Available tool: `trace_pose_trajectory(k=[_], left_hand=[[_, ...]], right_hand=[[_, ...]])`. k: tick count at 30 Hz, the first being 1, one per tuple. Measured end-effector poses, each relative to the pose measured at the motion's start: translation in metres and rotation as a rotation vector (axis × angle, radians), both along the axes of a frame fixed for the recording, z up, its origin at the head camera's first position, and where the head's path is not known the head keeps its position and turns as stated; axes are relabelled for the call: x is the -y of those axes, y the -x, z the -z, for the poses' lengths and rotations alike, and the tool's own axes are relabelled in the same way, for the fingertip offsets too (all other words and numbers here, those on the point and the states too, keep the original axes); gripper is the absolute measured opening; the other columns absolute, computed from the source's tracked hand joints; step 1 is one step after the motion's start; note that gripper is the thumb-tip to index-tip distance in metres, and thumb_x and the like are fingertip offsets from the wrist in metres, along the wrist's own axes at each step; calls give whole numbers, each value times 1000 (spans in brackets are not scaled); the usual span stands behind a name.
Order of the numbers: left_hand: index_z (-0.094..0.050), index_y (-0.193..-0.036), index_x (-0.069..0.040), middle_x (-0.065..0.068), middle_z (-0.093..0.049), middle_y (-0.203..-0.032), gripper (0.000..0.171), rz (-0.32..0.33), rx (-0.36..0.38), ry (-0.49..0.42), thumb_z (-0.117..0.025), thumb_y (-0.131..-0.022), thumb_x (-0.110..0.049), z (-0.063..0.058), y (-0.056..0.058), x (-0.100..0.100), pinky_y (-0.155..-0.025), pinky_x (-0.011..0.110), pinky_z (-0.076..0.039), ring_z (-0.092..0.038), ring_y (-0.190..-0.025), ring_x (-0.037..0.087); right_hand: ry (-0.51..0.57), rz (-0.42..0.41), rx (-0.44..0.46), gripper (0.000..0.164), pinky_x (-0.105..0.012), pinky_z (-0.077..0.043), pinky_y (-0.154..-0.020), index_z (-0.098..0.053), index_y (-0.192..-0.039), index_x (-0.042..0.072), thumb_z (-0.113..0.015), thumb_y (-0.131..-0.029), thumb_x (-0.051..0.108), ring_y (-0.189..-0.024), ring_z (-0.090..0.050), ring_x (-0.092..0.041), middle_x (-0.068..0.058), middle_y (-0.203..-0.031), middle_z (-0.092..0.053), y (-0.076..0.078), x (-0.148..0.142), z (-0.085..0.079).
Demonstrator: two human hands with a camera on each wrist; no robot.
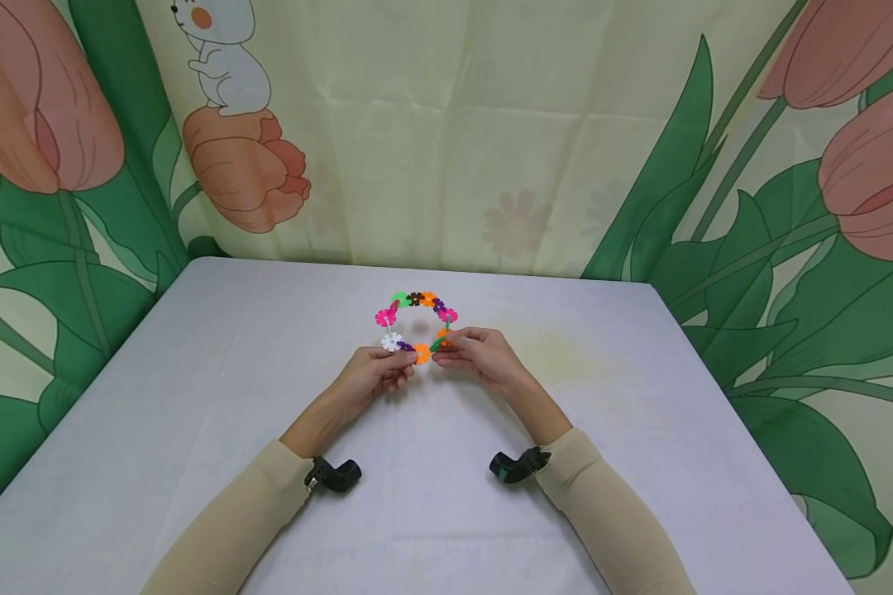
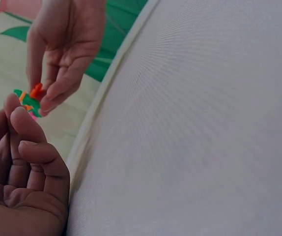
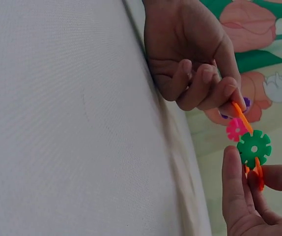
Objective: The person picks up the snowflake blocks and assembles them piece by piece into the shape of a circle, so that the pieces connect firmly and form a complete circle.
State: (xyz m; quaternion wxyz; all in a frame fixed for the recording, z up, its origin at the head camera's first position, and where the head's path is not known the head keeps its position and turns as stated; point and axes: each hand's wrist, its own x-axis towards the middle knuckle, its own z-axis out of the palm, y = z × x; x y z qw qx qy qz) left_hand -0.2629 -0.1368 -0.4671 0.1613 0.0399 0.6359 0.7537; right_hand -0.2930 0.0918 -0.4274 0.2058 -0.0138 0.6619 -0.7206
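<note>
A ring of notched plastic discs (image 1: 416, 298), slotted into one another, is held up over the table in pink, green, brown, orange, purple and white. My left hand (image 1: 375, 373) pinches it at the near side, by an orange disc (image 1: 422, 354) and a purple one; its other fingers curl in. On the near right, my right hand (image 1: 482, 355) grips an orange disc (image 3: 260, 174) between thumb and fingers. Between the hands, a green disc (image 3: 254, 148) joins the orange ones. In the left wrist view, fingers mostly hide the ring.
A white cloth covers the table (image 1: 268, 330). Behind and beside it hangs a curtain (image 1: 446, 165) printed with tulips and a white animal. Black wrist cameras (image 1: 335, 475) sit at both beige sleeve cuffs.
</note>
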Motion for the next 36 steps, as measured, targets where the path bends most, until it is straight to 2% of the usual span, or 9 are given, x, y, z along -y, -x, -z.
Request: trace_pose_trajectory(k=[6,14,22,36], left_hand=[[-71,-106,8,-7,-72,-73,26,-4,6,20,-69,-103,-18,1,1,0,-61,18,-49,-61,-65,6],[-74,-115,1,-5,-81,-85,23,-29,41,19,-68,-103,-18,-1,0,0,-68,18,-58,-77,-77,6],[-66,-130,11,-6,-81,-87,38,-36,47,16,-67,-105,-18,-3,-3,-1,-70,17,-59,-78,-81,4],[-68,-124,10,-5,-81,-86,34,-53,24,8,-70,-103,-17,0,-2,-2,-70,17,-58,-78,-79,4]], right_hand=[[7,-13,-18,27,-30,-64,-85,-63,-124,-12,-60,-107,9,-89,-80,-18,-12,-99,-78,-2,0,0],[68,-10,-48,21,-28,-64,-83,-62,-119,-14,-60,-106,3,-88,-80,-16,-8,-95,-76,-2,1,0],[72,8,-48,22,-28,-64,-84,-63,-120,-15,-60,-105,2,-88,-80,-15,-8,-96,-77,-1,1,3],[116,23,-24,9,-27,-64,-82,-69,-104,-8,-61,-103,-2,-84,-81,-16,-8,-92,-77,1,1,6]])
